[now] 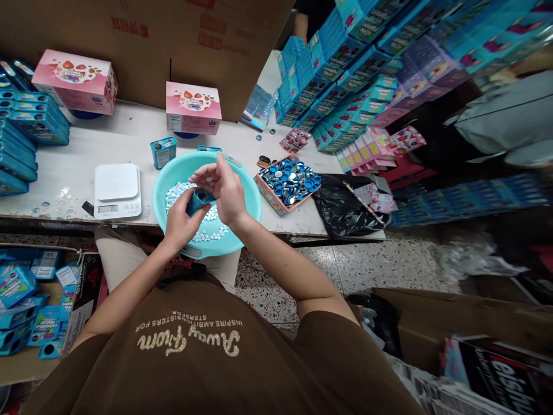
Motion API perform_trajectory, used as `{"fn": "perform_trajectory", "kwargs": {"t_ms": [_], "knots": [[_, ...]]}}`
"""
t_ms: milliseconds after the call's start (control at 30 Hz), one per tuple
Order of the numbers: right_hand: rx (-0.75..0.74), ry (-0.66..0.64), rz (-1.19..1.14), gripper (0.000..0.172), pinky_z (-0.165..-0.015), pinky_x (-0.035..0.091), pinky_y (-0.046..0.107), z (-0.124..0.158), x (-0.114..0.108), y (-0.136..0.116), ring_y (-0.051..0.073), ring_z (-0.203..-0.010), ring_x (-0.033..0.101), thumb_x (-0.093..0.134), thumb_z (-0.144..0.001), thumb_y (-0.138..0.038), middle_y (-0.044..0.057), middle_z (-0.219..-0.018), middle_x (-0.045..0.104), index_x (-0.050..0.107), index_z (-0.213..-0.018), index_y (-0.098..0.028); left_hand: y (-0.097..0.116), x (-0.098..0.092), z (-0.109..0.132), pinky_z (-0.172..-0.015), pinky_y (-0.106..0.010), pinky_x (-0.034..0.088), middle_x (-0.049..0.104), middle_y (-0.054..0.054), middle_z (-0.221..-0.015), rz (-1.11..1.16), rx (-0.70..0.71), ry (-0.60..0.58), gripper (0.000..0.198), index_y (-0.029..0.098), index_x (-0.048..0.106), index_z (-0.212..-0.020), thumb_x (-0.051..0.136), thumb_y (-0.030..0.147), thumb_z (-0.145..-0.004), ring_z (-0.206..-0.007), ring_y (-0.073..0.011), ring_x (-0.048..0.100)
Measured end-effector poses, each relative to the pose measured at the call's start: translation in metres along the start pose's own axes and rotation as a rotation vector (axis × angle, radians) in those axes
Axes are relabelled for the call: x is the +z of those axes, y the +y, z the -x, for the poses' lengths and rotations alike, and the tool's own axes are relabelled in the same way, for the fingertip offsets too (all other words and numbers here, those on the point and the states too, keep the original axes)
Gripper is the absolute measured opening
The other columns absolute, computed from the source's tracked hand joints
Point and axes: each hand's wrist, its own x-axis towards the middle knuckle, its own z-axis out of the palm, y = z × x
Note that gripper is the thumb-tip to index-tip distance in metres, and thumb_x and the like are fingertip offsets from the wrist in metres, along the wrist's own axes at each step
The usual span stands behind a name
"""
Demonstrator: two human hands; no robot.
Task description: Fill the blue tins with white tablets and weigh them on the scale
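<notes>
Turquoise plastic makes up the round basin [254,199] at the front of the white surface [129,138], with small pale pieces [210,237] scattered across its bottom. Over the basin, the left hand [182,218] has its fingers wrapped around a blue container [197,203], whose opening faces up. Also above the basin, just beside the container, is the right hand [230,195], its fingers half curled into a cup; a pale piece shows at them, though whether they grip it I cannot tell. Left of the basin lies a white scale [116,191]; behind it stand a blue box [163,153], near its rim, and a pink box [193,108]. Right of the basin, an open tray [276,202] holds blue and silvery caps [290,180], with a black bag [339,204] beyond.
</notes>
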Motion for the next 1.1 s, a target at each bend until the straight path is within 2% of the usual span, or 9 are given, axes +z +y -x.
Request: {"fn": "perform_trajectory", "kwargs": {"t_ms": [233,367,467,533,667,767,867,967,1100], "knots": [[-0.193,-0.187,0.282,0.069,-0.107,0.044,0.045,0.013,-0.005,0.007,0.022,-0.112,0.065,0.029,-0.09,-0.077,0.006,-0.108,0.073,0.071,-0.102,-0.024,-0.001,-0.002,0.0,-0.087,-0.035,0.052,0.07,-0.008,-0.112,-0.057,-0.061,0.014,0.038,0.02,0.059,-0.118,0.065,0.037,-0.085,-0.1,-0.0221,0.067],[-0.328,-0.297,0.58,0.061,-0.121,0.022,0.055,0.018,-0.011,0.009,0.025,-0.137,0.048,0.025,-0.095,-0.07,0.001,-0.126,0.068,0.07,-0.114,-0.031,-0.004,-0.006,-0.001,-0.084,-0.036,0.053,0.071,-0.009,-0.105,-0.078,-0.048,0.046,0.035,0.019,0.061,-0.113,0.065,0.038,-0.085,-0.095,-0.0227,0.066],[-0.383,-0.361,0.65,0.061,-0.122,0.022,0.054,0.018,-0.013,0.005,0.024,-0.143,0.041,0.021,-0.096,-0.068,-0.002,-0.135,0.063,0.067,-0.119,-0.035,-0.008,-0.007,-0.003,-0.088,-0.037,0.053,0.07,-0.008,-0.107,-0.023,-0.024,0.038,0.036,0.02,0.06,-0.113,0.065,0.04,-0.084,-0.097,-0.0228,0.066],[-0.403,-0.314,0.646,0.063,-0.12,0.027,0.052,0.014,-0.018,0.004,0.024,-0.142,0.042,0.02,-0.096,-0.068,-0.001,-0.14,0.059,0.065,-0.124,-0.034,-0.012,-0.006,-0.003,-0.094,-0.038,0.052,0.068,-0.008,-0.114,0.055,-0.023,0.038,0.04,0.021,0.059,-0.117,0.067,0.042,-0.084,-0.105,-0.0231,0.064],[-0.373,-0.014,0.635,0.069,-0.113,0.037,0.048,-0.002,-0.04,0.011,0.024,-0.138,0.045,0.012,-0.096,-0.069,0.004,-0.14,0.057,0.058,-0.133,-0.033,-0.019,-0.007,-0.002,-0.1,-0.038,0.05,0.065,-0.007,-0.119,0.205,-0.009,0.048,0.043,0.023,0.056,-0.118,0.068,0.045,-0.084,-0.112,-0.0224,0.062],[-0.333,0.112,0.648,0.072,-0.107,0.043,0.046,-0.011,-0.056,0.02,0.024,-0.13,0.052,0.009,-0.095,-0.069,0.007,-0.133,0.061,0.058,-0.132,-0.032,-0.022,-0.01,-0.004,-0.1,-0.037,0.05,0.065,-0.006,-0.116,0.219,0.0,0.064,0.042,0.025,0.054,-0.119,0.067,0.045,-0.085,-0.111,-0.0211,0.062],[-0.392,0.107,0.732,0.068,-0.106,0.044,0.048,-0.007,-0.061,0.02,0.025,-0.125,0.056,0.011,-0.098,-0.064,0.008,-0.126,0.064,0.064,-0.124,-0.03,-0.024,-0.013,-0.008,-0.098,-0.036,0.05,0.064,-0.006,-0.114,0.192,0.005,0.076,0.04,0.025,0.053,-0.118,0.066,0.045,-0.086,-0.108,-0.0204,0.062],[-0.577,0.013,0.892,0.057,-0.112,0.038,0.052,0.005,-0.054,0.015,0.027,-0.127,0.052,0.023,-0.099,-0.059,0.007,-0.127,0.062,0.069,-0.115,-0.03,-0.026,-0.01,-0.011,-0.096,-0.035,0.051,0.064,-0.006,-0.114,0.216,0.052,0.082,0.04,0.024,0.053,-0.118,0.066,0.045,-0.086,-0.107,-0.0198,0.063],[-0.664,-0.087,1.064,0.045,-0.116,0.032,0.057,0.014,-0.043,0.014,0.031,-0.132,0.046,0.036,-0.097,-0.053,0.007,-0.135,0.057,0.068,-0.12,-0.031,-0.023,-0.005,-0.012,-0.097,-0.035,0.051,0.064,-0.006,-0.115,0.274,0.101,0.071,0.04,0.025,0.053,-0.117,0.067,0.046,-0.086,-0.108,-0.0201,0.063]]}}
